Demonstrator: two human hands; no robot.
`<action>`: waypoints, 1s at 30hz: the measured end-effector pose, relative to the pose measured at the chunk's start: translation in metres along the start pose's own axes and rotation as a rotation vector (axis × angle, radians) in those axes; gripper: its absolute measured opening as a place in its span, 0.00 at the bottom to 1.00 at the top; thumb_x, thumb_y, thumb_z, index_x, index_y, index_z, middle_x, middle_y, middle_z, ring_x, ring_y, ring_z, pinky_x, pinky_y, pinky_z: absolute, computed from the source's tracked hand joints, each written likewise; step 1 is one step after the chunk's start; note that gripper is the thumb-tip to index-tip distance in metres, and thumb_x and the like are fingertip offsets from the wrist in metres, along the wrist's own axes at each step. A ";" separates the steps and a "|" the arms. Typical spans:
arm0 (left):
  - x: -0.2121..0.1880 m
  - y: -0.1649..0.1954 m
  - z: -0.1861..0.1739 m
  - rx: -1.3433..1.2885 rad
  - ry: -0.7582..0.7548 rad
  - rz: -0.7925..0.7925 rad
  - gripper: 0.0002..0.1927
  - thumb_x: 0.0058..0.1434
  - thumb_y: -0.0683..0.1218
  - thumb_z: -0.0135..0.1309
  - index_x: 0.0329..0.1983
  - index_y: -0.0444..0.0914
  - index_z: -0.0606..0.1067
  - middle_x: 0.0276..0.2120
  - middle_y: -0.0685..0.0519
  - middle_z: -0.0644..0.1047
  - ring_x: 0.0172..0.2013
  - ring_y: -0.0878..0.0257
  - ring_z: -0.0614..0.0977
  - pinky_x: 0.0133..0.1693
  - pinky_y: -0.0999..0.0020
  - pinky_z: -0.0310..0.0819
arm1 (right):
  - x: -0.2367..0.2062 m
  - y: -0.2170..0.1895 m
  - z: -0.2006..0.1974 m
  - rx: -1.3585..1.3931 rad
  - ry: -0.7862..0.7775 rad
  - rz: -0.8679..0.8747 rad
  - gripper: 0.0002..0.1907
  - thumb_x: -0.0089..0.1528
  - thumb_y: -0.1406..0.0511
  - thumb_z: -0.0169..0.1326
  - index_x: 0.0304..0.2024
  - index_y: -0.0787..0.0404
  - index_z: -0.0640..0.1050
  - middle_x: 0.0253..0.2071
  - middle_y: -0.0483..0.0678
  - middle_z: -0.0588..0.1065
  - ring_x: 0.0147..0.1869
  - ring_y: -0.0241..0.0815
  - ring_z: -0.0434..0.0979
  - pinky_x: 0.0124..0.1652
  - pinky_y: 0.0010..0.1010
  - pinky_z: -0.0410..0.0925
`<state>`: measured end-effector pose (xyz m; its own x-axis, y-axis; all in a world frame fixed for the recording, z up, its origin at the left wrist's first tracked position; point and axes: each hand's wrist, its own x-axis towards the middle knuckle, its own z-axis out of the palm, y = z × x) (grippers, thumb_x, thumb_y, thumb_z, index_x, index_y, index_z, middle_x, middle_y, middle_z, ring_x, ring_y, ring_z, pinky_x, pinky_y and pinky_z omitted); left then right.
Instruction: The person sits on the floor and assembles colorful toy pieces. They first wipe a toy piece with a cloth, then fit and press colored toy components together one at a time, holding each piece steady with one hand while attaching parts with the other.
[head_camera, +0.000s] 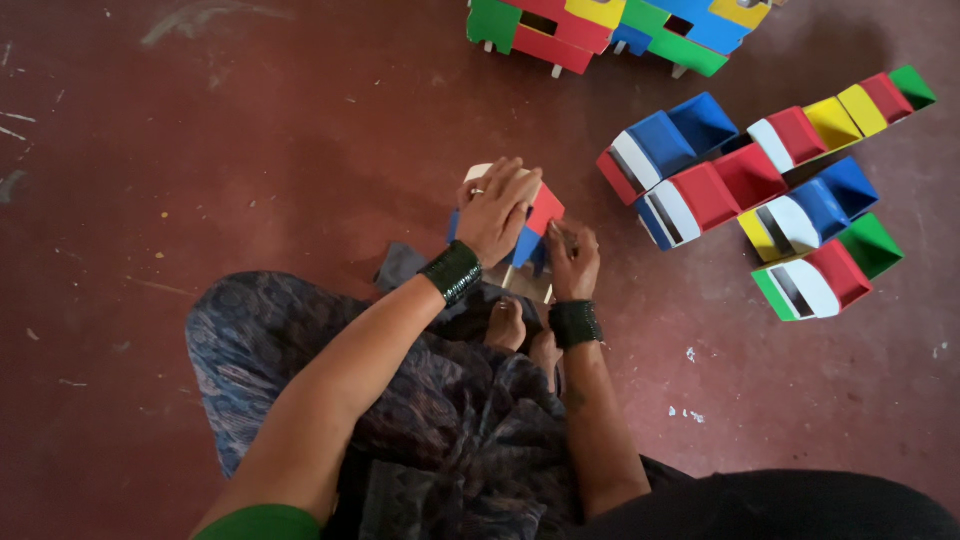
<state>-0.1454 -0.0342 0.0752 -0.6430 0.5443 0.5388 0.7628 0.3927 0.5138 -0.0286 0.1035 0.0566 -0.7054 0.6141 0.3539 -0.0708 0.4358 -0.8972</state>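
I sit on a dark red floor with a small painted wooden toy truck (543, 212) in front of my feet; it shows red, blue and white parts. My left hand (495, 210), with a ring and green bangles at the wrist, lies over the top of the truck and grips it. My right hand (572, 257), also with green bangles, presses its fingers against the truck's near right side. Most of the truck is hidden under my hands.
Several finished toy trucks (765, 200) in red, blue, yellow, green and white lie grouped on the floor at the right. More trucks (610, 30) are piled at the top edge. My patterned skirt (400, 400) and bare feet (520, 330) fill the foreground.
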 end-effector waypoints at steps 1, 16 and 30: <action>0.000 -0.004 0.001 -0.009 0.014 -0.018 0.26 0.71 0.50 0.40 0.73 0.51 0.65 0.71 0.48 0.65 0.73 0.54 0.62 0.65 0.48 0.50 | -0.001 0.010 0.000 0.052 0.006 0.126 0.10 0.67 0.64 0.60 0.45 0.66 0.80 0.37 0.47 0.79 0.40 0.35 0.79 0.40 0.27 0.71; -0.001 -0.041 0.006 -0.087 0.058 -0.162 0.25 0.72 0.52 0.41 0.73 0.53 0.65 0.70 0.49 0.67 0.73 0.53 0.63 0.66 0.46 0.47 | -0.014 0.072 -0.013 0.089 0.089 0.192 0.13 0.67 0.61 0.60 0.45 0.66 0.81 0.39 0.46 0.78 0.41 0.34 0.78 0.41 0.27 0.71; -0.003 -0.025 -0.002 -0.169 0.038 -0.108 0.24 0.71 0.51 0.43 0.71 0.53 0.68 0.71 0.49 0.66 0.73 0.53 0.63 0.67 0.46 0.45 | -0.023 0.026 0.017 -0.131 0.090 -0.123 0.05 0.67 0.67 0.58 0.44 0.61 0.80 0.44 0.51 0.75 0.47 0.43 0.78 0.45 0.33 0.72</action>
<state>-0.1622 -0.0469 0.0620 -0.7249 0.4760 0.4979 0.6692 0.3153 0.6729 -0.0260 0.0897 0.0211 -0.6306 0.6048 0.4864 -0.0559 0.5896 -0.8057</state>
